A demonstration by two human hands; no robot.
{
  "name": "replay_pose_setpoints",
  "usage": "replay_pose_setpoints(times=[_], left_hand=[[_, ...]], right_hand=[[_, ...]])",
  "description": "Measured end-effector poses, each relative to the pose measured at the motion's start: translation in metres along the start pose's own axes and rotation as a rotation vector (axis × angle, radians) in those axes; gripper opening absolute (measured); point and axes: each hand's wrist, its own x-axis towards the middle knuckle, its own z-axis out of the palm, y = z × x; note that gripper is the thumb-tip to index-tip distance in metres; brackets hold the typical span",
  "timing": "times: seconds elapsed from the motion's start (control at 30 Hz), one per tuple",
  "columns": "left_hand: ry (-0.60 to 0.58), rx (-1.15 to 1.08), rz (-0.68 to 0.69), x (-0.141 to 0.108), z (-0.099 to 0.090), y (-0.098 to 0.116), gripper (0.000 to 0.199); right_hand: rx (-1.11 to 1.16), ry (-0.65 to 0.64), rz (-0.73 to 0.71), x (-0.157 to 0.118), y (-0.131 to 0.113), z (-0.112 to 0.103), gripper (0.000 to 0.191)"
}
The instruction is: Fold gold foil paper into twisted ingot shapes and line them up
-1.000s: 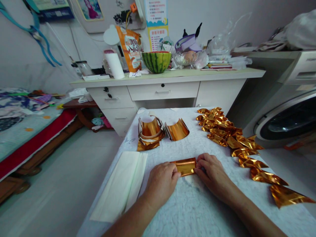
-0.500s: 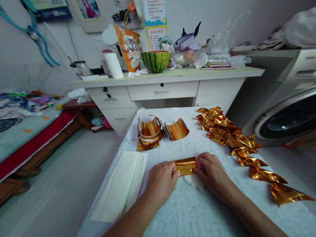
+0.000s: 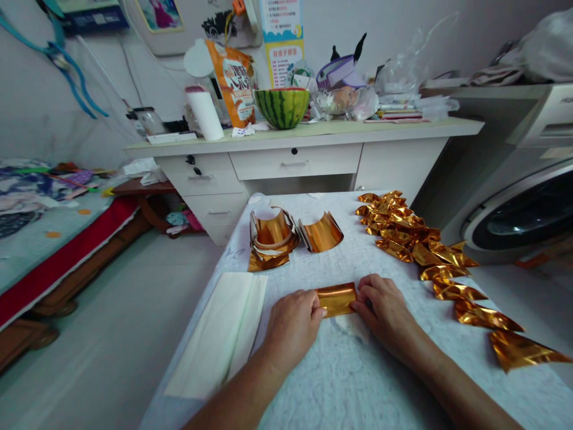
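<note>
A gold foil sheet, curved along its length, lies between my two hands over the cloth-covered table. Its left end is pinched by my left hand, thumb against fingers. My right hand grips the right end the same way. Beyond them are a ring-like stack of curled gold foil and a smaller curled foil stack. Folded gold foil pieces run down the table's right side. To the left of my left hand lie white paper sheets.
Behind the table stands a white desk with a watermelon half, an orange bag and a white roll. A washing machine is at the right, and a bed at the left.
The view has shifted very slightly. Both hands keep their hold on the foil sheet, with no clear movement.
</note>
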Motion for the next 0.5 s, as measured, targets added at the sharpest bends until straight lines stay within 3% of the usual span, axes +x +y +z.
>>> replay_pose_setpoints(times=[0.5], left_hand=[[-0.026, 0.052, 0.018, -0.0004, -0.0017, 0.0019, 0.012]], right_hand=[[-0.051, 0.029, -0.047, 0.0002, 0.0073, 0.0061, 0.017]])
